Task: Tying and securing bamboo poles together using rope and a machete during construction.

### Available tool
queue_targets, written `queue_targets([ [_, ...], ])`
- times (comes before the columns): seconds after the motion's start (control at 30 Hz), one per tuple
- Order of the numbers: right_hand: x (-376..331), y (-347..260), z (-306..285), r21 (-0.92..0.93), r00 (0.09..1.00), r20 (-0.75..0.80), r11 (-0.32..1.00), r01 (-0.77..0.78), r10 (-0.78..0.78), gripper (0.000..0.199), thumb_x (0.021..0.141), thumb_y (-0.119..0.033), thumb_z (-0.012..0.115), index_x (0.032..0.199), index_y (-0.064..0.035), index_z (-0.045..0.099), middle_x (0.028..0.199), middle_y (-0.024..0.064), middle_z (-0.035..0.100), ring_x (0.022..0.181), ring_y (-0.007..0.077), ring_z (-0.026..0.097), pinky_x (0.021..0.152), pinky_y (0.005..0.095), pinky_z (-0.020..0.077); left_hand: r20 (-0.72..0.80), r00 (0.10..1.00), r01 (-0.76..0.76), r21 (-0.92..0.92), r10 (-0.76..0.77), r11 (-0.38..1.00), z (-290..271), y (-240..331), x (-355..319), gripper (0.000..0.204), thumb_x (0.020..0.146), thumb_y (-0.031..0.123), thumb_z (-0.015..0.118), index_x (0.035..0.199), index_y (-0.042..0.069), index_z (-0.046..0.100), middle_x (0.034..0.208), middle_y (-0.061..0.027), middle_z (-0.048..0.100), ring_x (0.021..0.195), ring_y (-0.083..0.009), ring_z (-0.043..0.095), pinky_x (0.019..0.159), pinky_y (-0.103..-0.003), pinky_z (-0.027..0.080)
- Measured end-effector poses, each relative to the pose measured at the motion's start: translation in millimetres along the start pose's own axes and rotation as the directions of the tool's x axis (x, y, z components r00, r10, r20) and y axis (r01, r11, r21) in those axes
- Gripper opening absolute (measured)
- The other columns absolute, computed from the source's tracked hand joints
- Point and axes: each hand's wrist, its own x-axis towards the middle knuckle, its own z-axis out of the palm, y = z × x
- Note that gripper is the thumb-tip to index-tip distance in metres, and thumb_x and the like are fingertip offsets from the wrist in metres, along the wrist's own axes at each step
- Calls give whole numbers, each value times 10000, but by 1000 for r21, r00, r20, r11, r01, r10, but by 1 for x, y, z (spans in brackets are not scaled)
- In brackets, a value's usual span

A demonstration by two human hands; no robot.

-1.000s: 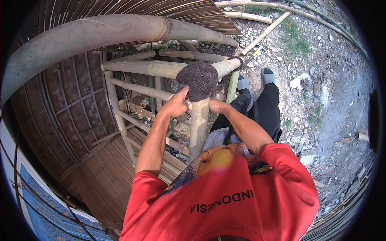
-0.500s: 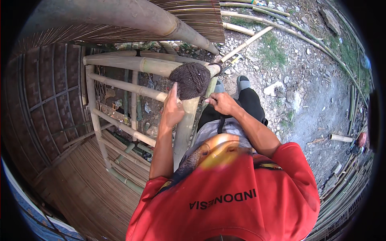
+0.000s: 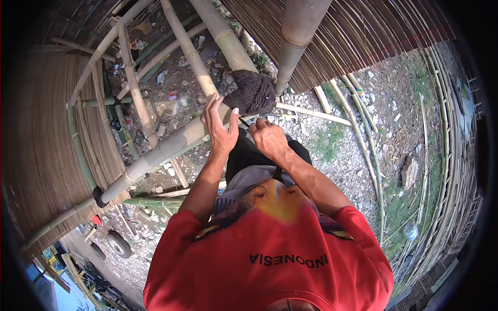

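A thick binding of dark brown fibre rope [image 3: 251,93] wraps the corner where bamboo poles meet. My left hand [image 3: 220,129] lies against the thick bamboo pole [image 3: 171,145] just below that binding. Its fingers are stretched out along the pole and the thumb points up beside the rope. Close to its right, my right hand [image 3: 270,140] is closed, thumb and fingers pinched together. A thin dark strand [image 3: 244,121] shows between the two hands, at the right hand's fingertips; where its far end goes is hidden.
Bamboo rails [image 3: 189,49] of the frame spread to the upper left. An upright bamboo post [image 3: 298,36] stands beyond the binding, before a slatted panel [image 3: 363,36]. Long bamboo poles [image 3: 358,135] lie on stony ground at right. A tyre [image 3: 119,244] lies lower left.
The view has swung round, so the frame appears turned. My left hand has shifted from pointing up at the rope to lying along the pole. My right hand has come nearer the left.
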Motion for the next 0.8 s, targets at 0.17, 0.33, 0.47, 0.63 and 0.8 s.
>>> queue_targets([
  [0.17, 3, 15, -4, -82, 967, -12, 965, 251, -253, 128, 936, -154, 610, 954, -37, 658, 903, 170, 658, 693, 335, 710, 576, 439, 585, -35, 911, 393, 379, -411, 838, 7, 11, -18, 1013, 784, 696, 768, 1531, 102, 428, 1534, -220, 432, 1517, -396, 246, 1208, -659, 36],
  [0.33, 14, 10, -2, 191, 955, -294, 981, 8, 49, 264, 927, -245, 782, 853, -39, 634, 630, 134, 641, 500, 296, 634, 474, 412, 485, 28, 870, 441, 400, -492, 803, -2, 15, -13, 1056, 687, 573, 886, 1536, 143, 427, 1455, -129, 475, 1438, -340, 321, 1196, -632, 37],
  [0.47, 12, -4, 6, 310, 894, -325, 928, -207, 308, 305, 913, -267, 807, 806, -42, 630, 570, 132, 632, 475, 297, 623, 466, 402, 479, 35, 950, 239, 558, -310, 795, -4, -17, -38, 900, 729, 293, 861, 1526, 178, 461, 1460, -59, 483, 1434, -286, 343, 1197, -606, 47],
  [0.63, 16, 5, 9, 290, 831, -371, 902, -321, 415, 333, 859, -270, 869, 795, -25, 654, 568, 108, 634, 456, 172, 579, 464, 338, 454, 123, 952, 217, 377, -281, 900, -21, -12, -13, 946, 767, 498, 846, 1539, 129, 442, 1453, -77, 493, 1396, -311, 368, 1165, -615, 97],
  [0.8, 18, -4, 8, 376, 799, -309, 838, -394, 515, 358, 830, -283, 891, 776, -9, 668, 575, 117, 641, 479, 154, 572, 479, 331, 463, 130, 872, 385, 411, -472, 826, -15, -4, 1, 1235, 617, 828, 779, 1537, 83, 430, 1277, -120, 550, 1319, -330, 407, 1140, -636, 108],
])
